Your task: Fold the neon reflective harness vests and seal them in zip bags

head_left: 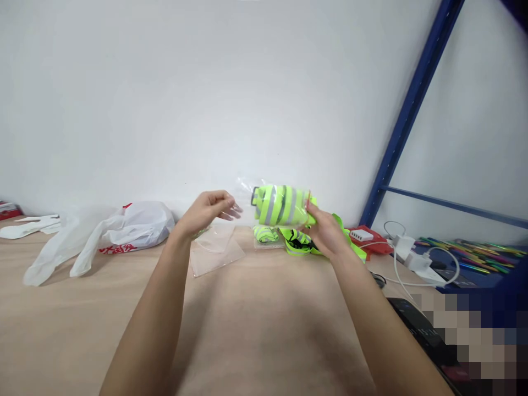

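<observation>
Dark phone (pixel 412 319) lay lower right; right hand (pixel 326 228) was clamped on striped yellow-green roll (pixel 275 206) in clear plastic, mid-frame; left hand (pixel 209 212) curled near its left end, whether gripping film could not be told; clear bags (pixel 218 259) lay centre-left, pale wall (pixel 264 99) behind

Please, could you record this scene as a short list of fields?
Right hand: holds a striped neon-yellow bundle in clear plastic, above the table
Left hand: fingers curled, near the bundle; contact with its plastic unclear
Beyond the hands: flat clear bags, a smaller striped bundle, neon straps
Left side: white bag with red print
Right side: blue metal frame
</observation>
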Demonstrator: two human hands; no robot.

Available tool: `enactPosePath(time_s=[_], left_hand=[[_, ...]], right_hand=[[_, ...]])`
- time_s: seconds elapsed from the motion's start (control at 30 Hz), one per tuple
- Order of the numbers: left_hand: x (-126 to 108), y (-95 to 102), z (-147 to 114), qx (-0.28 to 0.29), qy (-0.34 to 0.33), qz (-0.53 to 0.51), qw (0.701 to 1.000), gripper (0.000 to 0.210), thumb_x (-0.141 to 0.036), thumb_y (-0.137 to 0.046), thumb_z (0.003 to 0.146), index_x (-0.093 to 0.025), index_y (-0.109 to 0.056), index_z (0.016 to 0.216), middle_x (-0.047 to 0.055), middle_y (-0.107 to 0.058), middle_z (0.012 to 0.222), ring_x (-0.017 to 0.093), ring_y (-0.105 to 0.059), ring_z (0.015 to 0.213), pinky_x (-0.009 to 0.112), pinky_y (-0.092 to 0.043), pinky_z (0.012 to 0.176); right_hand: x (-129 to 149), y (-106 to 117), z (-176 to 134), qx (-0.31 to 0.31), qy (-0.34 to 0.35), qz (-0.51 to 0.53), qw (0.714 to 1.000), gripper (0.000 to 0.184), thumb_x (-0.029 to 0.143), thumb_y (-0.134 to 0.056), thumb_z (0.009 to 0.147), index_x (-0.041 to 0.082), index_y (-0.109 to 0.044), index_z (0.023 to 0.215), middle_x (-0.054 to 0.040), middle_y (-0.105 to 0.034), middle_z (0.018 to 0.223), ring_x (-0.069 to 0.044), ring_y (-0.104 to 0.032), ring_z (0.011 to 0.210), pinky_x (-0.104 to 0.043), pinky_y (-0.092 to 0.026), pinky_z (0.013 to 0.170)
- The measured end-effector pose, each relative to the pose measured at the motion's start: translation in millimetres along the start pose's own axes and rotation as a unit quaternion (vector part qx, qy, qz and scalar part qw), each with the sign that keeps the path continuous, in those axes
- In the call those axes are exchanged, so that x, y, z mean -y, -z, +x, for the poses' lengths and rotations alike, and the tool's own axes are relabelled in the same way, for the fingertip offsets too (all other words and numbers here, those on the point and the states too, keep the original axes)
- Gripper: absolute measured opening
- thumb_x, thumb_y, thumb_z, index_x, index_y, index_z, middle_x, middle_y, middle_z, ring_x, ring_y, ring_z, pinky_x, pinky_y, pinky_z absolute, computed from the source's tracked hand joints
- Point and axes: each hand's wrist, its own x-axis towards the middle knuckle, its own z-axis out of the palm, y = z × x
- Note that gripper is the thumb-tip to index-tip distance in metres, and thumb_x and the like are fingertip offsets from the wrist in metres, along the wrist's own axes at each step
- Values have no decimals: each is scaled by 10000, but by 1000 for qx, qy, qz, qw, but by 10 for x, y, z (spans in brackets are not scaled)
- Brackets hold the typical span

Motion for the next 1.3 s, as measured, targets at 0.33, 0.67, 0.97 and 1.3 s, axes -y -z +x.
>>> enactPosePath(time_s=[0.33, 0.67, 0.97, 1.3], left_hand=[[408, 154, 132, -183, 112, -41, 976, 228, -387, -605, 786, -190, -489, 787, 32, -656, 678, 67, -446, 367, 202, -291, 381], [1189, 95, 154, -186, 262, 84, 943, 371, -371, -633, 869, -176, -499, 1155, 112, -689, 937, 136, -641, 616, 226, -463, 544], [1112, 55, 157, 27, 357, 218, 908, 361, -448, -859, 565, -178, -647, 675, 128, -724, 703, 309, -698, 626, 371, -526, 574], [1456, -183, 63, 224, 428, 129, 866, 602, -670, -872, 430, -155, -647, 643, 67, -676, 700, 176, -635, 649, 290, -527, 641]], right_hand=[[54, 298, 143, -172, 79, 51, 981, 400, 512, -716, 702, 223, -667, 973, -32, -762, 937, -256, -728, 877, -317, -599, 614], [70, 241, 87, -98, 45, -25, 994, 375, 535, -712, 687, 243, -673, 919, -44, -772, 897, -304, -730, 926, -402, -618, 747], [67, 92, 24, -110, 16, 5, 994, 366, 489, -793, 630, 215, -694, 852, -64, -776, 869, -331, -727, 935, -425, -622, 764], [73, 55, 3, -96, 13, 9, 995, 419, 499, -819, 620, 182, -711, 872, -55, -769, 788, -298, -739, 868, -366, -620, 733]])
